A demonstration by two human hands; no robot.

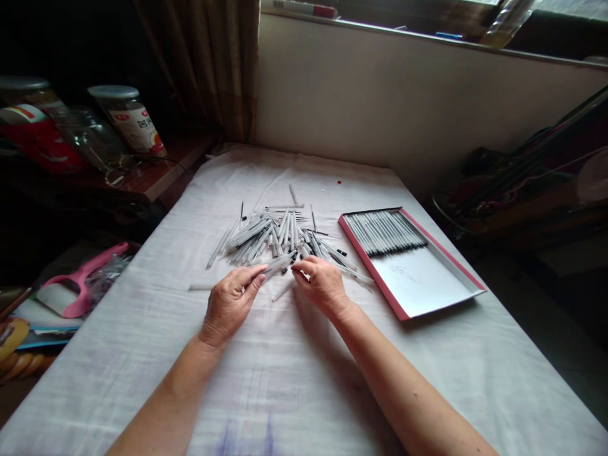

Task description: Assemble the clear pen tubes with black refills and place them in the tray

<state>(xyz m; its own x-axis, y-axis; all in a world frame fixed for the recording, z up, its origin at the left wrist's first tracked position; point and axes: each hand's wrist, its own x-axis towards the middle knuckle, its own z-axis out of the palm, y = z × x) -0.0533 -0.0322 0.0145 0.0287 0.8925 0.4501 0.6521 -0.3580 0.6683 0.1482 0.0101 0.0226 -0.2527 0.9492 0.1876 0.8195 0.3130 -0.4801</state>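
A pen point(279, 262) lay pinched between thumb and forefinger of the left hand point(230, 299), its dark end away from that hand, just short of the loose pile point(259, 235). Beside that end, the right hand point(323, 286) had thumb and forefinger drawn together; whether they gripped some small part could not be told. Rightward sat a box point(371, 277), a row of pens point(387, 232) along its far side, on white cloth point(266, 380).

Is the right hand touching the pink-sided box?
Apart. The head view shows a strip of white cloth between the right hand and the near side of the pink-sided box.
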